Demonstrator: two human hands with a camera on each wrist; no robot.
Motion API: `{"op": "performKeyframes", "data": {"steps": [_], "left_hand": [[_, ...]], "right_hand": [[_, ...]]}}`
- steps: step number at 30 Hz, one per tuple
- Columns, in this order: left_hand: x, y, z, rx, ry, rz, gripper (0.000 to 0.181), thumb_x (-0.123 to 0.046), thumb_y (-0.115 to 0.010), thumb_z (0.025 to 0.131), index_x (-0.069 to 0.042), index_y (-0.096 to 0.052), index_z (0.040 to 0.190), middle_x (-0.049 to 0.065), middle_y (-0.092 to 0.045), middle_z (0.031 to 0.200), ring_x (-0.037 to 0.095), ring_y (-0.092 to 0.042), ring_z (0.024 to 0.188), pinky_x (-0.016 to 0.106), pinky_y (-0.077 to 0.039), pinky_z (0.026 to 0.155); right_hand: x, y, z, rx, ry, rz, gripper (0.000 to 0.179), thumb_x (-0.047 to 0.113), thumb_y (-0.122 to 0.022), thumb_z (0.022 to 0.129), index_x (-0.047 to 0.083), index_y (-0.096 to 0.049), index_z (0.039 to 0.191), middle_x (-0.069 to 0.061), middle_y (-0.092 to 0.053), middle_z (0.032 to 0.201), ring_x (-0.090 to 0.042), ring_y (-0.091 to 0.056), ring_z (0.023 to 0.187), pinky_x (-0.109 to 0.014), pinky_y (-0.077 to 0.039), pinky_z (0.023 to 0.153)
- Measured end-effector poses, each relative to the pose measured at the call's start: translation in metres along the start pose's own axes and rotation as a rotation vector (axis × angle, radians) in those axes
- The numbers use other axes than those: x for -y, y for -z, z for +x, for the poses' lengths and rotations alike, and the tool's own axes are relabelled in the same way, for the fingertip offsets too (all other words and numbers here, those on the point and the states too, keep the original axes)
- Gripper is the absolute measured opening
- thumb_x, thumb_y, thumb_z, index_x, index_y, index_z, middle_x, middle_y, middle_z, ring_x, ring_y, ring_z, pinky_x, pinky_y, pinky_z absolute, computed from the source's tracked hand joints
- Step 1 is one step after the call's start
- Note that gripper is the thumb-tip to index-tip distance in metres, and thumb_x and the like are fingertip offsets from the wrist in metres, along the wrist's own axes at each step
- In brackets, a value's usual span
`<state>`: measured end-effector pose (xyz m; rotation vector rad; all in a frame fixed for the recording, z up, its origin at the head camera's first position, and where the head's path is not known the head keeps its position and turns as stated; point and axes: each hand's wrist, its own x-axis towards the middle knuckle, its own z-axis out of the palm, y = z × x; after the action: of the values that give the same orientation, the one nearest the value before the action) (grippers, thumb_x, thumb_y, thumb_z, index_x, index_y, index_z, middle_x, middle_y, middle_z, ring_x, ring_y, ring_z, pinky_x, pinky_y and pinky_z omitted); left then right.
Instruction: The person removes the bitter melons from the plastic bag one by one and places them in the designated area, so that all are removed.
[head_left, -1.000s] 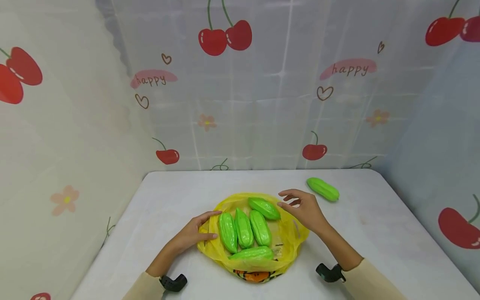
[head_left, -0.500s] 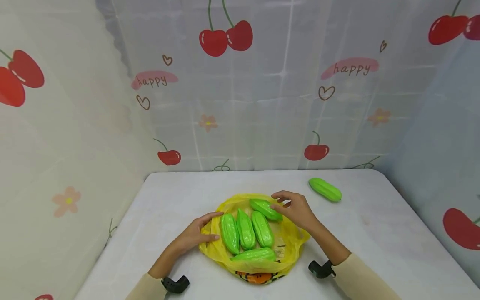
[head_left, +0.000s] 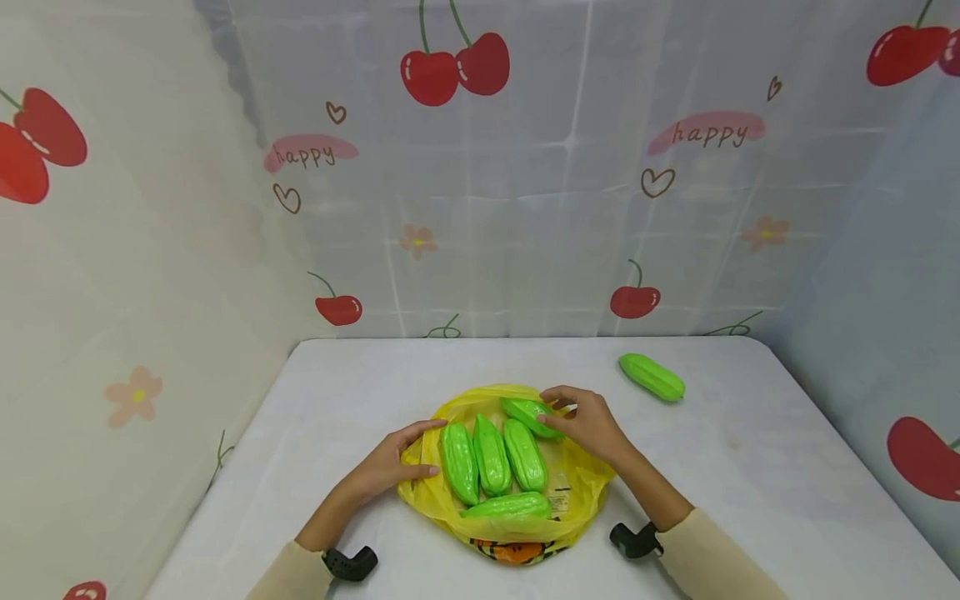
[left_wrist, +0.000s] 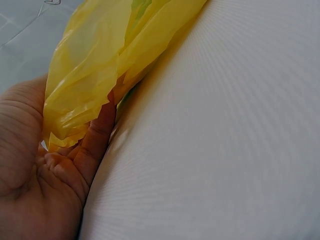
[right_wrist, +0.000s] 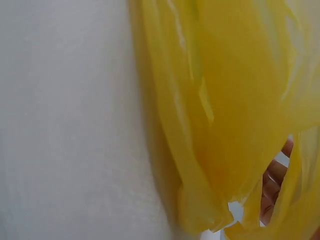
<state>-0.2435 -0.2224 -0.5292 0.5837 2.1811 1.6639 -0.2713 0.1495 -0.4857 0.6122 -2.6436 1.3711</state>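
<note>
In the head view, an open yellow plastic bag point(head_left: 577, 492) lies on the white table with several glossy green cucumber-like vegetables point(head_left: 491, 457) inside. My left hand point(head_left: 386, 462) holds the bag's left edge, thumb and fingers spread along it. In the left wrist view the yellow film point(left_wrist: 95, 75) passes between the thumb and the fingers. My right hand point(head_left: 588, 423) reaches over the bag's far right rim and holds the upper right vegetable point(head_left: 528, 414) between thumb and fingers. The bag point(right_wrist: 225, 100) hides most of that hand in the right wrist view.
One more green vegetable point(head_left: 651, 377) lies on the white table point(head_left: 712, 467) at the far right, outside the bag. A cherry-patterned curtain point(head_left: 525, 208) stands behind the table and at both sides.
My right hand has moved left and down from above the bag's right rim to the upper right vegetable. The left hand stays at the bag's left edge.
</note>
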Motion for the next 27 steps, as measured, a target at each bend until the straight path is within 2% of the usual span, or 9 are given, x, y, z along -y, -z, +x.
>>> {"op": "performKeyframes", "data": {"steps": [10, 20, 27], "left_hand": [[0.0, 0.0, 0.0, 0.013, -0.006, -0.023, 0.071, -0.014, -0.078, 0.09, -0.02, -0.046, 0.153, 0.008, -0.042, 0.156, 0.028, -0.057, 0.124, 0.032, -0.054, 0.094], [0.003, -0.002, 0.0, 0.009, 0.018, -0.03, 0.072, -0.015, -0.08, 0.089, -0.022, -0.047, 0.152, 0.009, -0.042, 0.156, 0.027, -0.059, 0.121, 0.034, -0.056, 0.092], [0.002, 0.0, 0.0, -0.009, 0.023, 0.002, 0.07, -0.016, -0.08, 0.089, -0.023, -0.049, 0.151, 0.006, -0.043, 0.155, 0.026, -0.055, 0.126, 0.03, -0.052, 0.096]], "right_hand": [[-0.003, -0.003, 0.0, 0.023, -0.03, 0.02, 0.034, 0.016, -0.079, 0.09, 0.007, -0.071, 0.122, -0.007, -0.072, 0.117, -0.027, -0.067, 0.1, -0.039, -0.057, 0.083], [-0.011, -0.002, -0.003, 0.076, -0.074, 0.027, 0.041, 0.017, -0.081, 0.089, 0.005, -0.069, 0.125, -0.011, -0.07, 0.12, -0.028, -0.068, 0.1, -0.041, -0.057, 0.085], [-0.009, -0.002, -0.003, 0.097, -0.081, 0.043, 0.044, 0.015, -0.082, 0.086, 0.005, -0.068, 0.127, -0.012, -0.069, 0.12, -0.029, -0.067, 0.1, -0.042, -0.057, 0.086]]}}
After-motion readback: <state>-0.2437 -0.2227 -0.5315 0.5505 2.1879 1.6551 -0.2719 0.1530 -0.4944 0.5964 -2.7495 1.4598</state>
